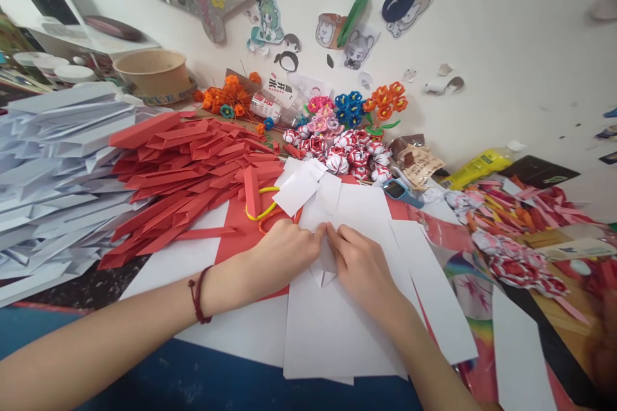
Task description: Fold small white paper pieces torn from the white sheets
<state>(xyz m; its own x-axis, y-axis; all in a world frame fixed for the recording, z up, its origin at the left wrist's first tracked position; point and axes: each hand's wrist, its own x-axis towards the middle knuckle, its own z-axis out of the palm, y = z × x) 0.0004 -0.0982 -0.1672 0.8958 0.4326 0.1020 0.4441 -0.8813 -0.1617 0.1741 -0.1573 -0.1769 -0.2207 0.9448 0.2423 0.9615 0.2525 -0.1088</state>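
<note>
A small folded white paper [326, 262] lies on a stack of white sheets [344, 334], between my two hands. My left hand [284, 253], with a dark red cord bracelet at the wrist, has its fingers curled and pressed on the folded paper's left side. From the right, my right hand [359, 257] pinches the same paper, its fingertips touching those of my left hand. Small white paper pieces [299, 186] sit just beyond my fingers. Yellow- and orange-handled scissors [263, 204] rest partly under them, beside folded red strips.
Piles of folded white strips [62, 173] and red strips [193, 173] rise at the left. Paper flowers [354, 151], a bowl [154, 74] and a blue watch [400, 191] stand or lie behind. Loose white strips [436, 289] lie at the right.
</note>
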